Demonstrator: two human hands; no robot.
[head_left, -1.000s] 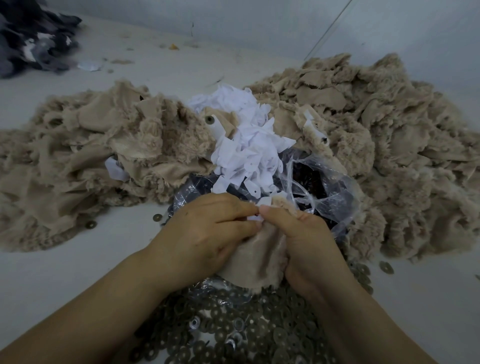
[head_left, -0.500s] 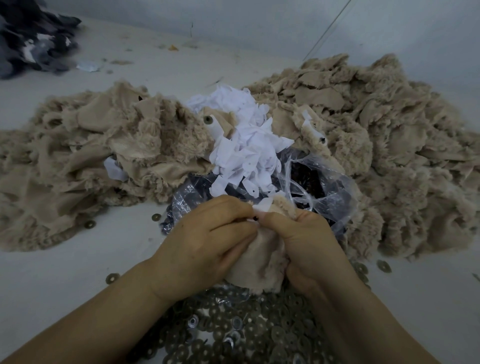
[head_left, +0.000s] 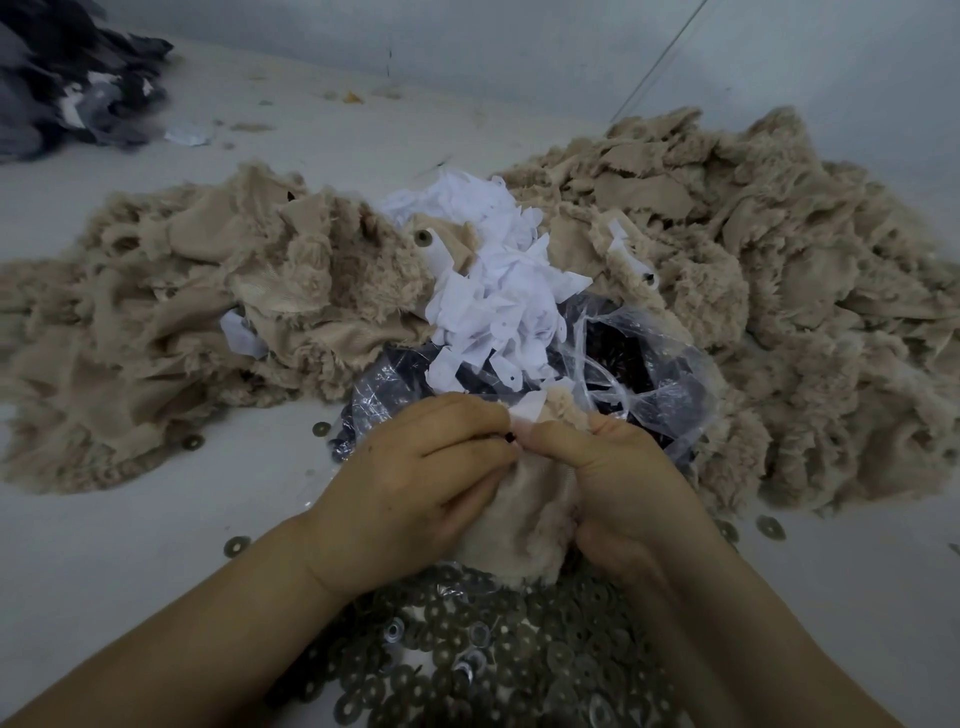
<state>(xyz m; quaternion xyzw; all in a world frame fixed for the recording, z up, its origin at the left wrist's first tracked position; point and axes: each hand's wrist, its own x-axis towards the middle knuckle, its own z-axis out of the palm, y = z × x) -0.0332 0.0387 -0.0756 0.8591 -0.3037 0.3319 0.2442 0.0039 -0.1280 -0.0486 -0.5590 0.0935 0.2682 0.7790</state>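
Two big heaps of beige fluffy fabric pieces (head_left: 779, 312) lie on the pale table (head_left: 130, 545), with a clear plastic bag (head_left: 670, 384) between them and a pile of grey metal washers (head_left: 493, 649) nearest to the person. Above the washers, the left hand (head_left: 415, 473) and the right hand (head_left: 623, 478) hold one small beige plush piece (head_left: 524, 525). Their fingers are curled round it and the fingertips pinch a tiny dark part (head_left: 511, 438) at its top edge. The hands have stayed in the same place, and the dark part, hidden one second ago, now shows.
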